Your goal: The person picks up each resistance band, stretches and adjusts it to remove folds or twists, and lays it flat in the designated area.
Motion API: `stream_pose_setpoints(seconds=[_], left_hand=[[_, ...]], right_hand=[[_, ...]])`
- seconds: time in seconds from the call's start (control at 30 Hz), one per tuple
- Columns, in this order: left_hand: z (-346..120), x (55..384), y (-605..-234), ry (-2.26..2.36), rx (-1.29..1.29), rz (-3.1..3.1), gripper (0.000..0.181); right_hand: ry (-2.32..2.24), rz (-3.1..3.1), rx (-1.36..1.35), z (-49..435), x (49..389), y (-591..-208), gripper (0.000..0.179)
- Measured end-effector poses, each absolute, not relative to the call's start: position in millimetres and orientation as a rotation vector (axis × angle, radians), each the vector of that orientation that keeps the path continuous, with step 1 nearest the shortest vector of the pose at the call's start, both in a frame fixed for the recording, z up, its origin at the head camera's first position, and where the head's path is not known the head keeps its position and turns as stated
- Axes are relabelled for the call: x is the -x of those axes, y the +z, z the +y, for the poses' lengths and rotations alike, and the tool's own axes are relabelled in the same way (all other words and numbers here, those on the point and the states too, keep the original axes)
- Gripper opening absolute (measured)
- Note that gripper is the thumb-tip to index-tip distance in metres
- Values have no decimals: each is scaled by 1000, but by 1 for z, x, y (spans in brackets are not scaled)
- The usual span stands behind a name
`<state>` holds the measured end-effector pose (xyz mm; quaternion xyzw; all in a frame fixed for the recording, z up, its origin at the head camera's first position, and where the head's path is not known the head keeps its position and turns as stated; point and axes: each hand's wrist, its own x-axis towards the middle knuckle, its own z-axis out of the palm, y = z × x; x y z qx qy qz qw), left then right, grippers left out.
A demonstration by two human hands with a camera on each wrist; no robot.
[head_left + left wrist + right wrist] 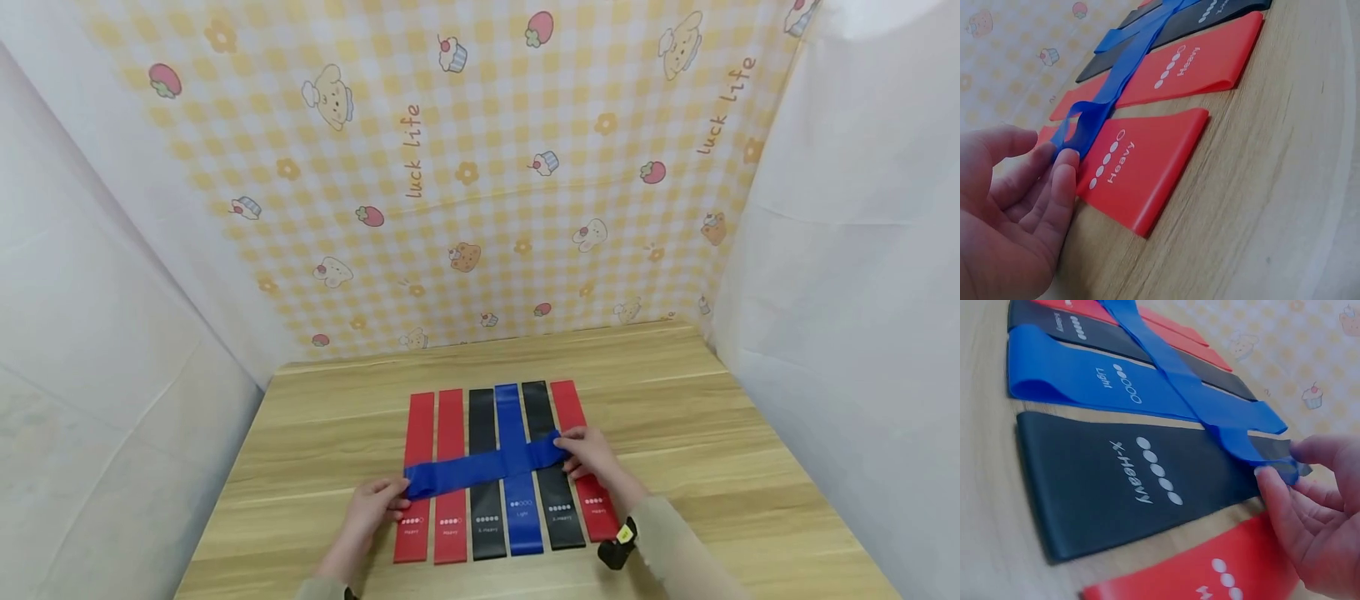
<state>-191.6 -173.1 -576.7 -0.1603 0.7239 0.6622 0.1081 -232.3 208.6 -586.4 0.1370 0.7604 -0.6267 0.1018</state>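
Observation:
A blue resistance band point(472, 472) stretches crosswise over a row of flat resistance bands. Its left end is held by my left hand point(373, 505), above the outermost red band point(1147, 159). In the left wrist view the blue end stands up in a small loop at the fingertips point(1067, 157). My right hand point(596, 457) pinches the other end over the right-hand black band point(1116, 481), close to the last red band point(1210, 562). Beneath the crossing strip lies a lengthwise blue band point(522, 517) marked Light. The black ones read X-Heavy.
The bands lie side by side on a wood-grain table point(315, 417). Two red ones are at the left, with another black band point(488, 525) beside them. A yellow checked cloth point(480, 208) hangs behind, and white sheets point(847, 275) close off the sides.

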Motion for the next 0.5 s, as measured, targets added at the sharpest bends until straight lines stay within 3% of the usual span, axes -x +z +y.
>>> stream_pose_setpoints(seconds=[0.3, 0.5], left_hand=[[-176, 191, -580, 1945, 477, 2105, 32], [-178, 191, -582, 1943, 460, 2116, 33]], right_hand=[[-1665, 2531, -400, 215, 234, -578, 22], [-1515, 2670, -126, 199, 235, -575, 13]])
